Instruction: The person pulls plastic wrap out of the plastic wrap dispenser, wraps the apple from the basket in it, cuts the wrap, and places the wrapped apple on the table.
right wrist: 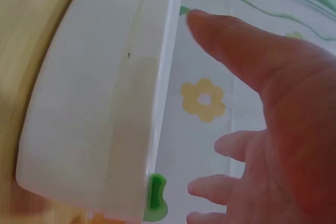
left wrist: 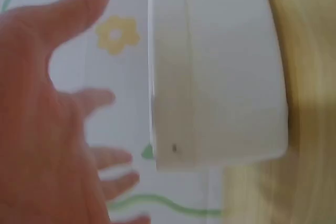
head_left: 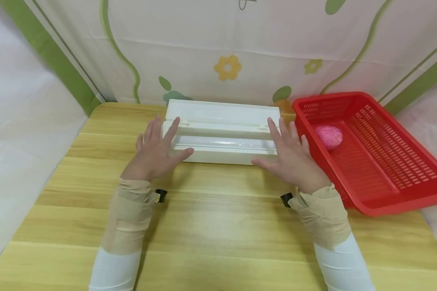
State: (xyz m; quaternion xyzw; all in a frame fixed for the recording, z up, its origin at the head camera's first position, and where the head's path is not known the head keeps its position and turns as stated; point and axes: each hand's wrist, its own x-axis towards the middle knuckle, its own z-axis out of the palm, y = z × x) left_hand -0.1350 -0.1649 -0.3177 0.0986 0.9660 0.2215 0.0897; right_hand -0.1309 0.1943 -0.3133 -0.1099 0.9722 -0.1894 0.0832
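A long white plastic-wrap dispenser lies crosswise on the wooden table, its lid tipped back. Inside it a pale, shiny roll shows through the opening. My left hand hovers at the dispenser's left end, fingers spread and thumb out. At the opposite end, my right hand has its fingers spread the same way. Both palms hold nothing. The left wrist view shows a gap between my fingers and the white wall. A green piece pokes out at the dispenser's edge in the right wrist view.
To the right stands a red perforated basket, with a pink ball-like bundle inside it. A white curtain with flowers and vines hangs behind the table. Dark wrist mounts sit on both sleeves.
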